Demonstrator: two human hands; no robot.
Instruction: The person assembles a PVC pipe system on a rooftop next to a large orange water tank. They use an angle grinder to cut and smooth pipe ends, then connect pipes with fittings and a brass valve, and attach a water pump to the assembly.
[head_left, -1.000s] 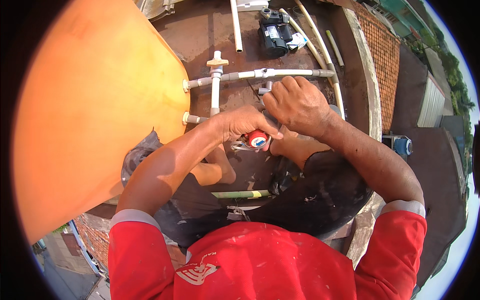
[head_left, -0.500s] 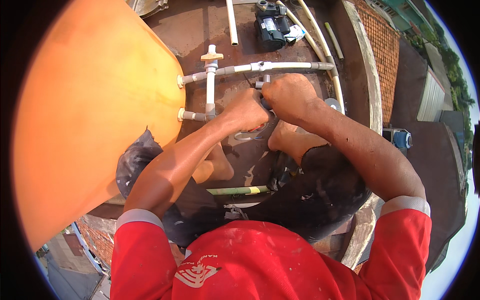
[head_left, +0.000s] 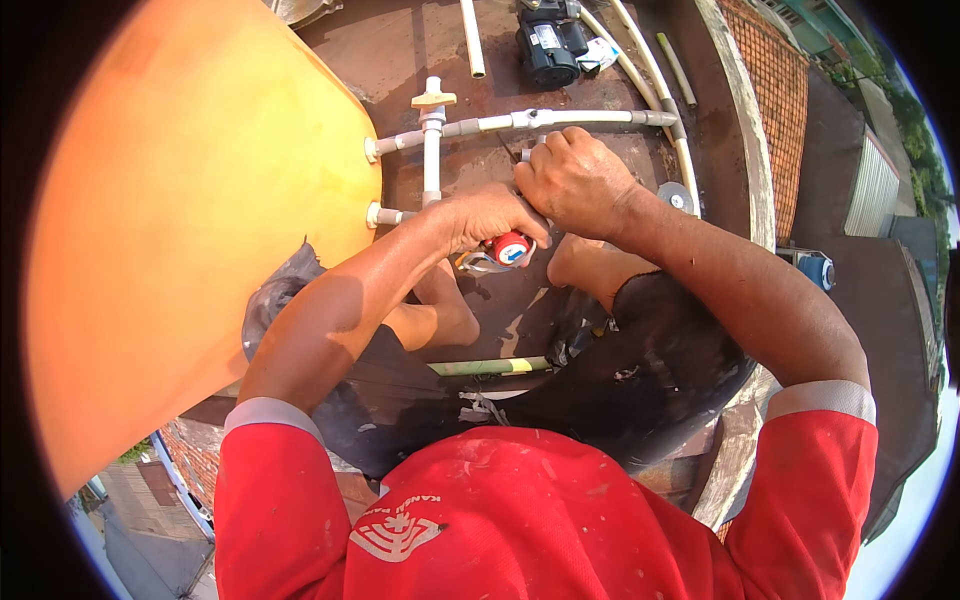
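Fingers curled, my left hand (head_left: 490,218) is closed around a red cylinder (head_left: 511,247) whose round end is white and blue. Right against it, my right hand (head_left: 578,185) makes a fist, knuckles up, and whatever lies inside is hidden. Part of a grey pipe fitting (head_left: 527,155) shows just past the right knuckles; I cannot tell whether the hand touches it. A pale looped strip (head_left: 478,263) lies below the red cylinder, between my bare feet.
An orange tank (head_left: 200,200) fills the left side. White pipes (head_left: 495,123) with grey joints and a tan-handled valve (head_left: 433,100) run across ahead. Beyond are a black pump (head_left: 548,55) and loose pipes. A low wall (head_left: 745,130) edges the right, near a tape roll (head_left: 675,197).
My left hand has turned, bringing the red cylinder's end into view. The right fist has shifted slightly and rolled, hiding more of the grey fitting. The view has moved a little.
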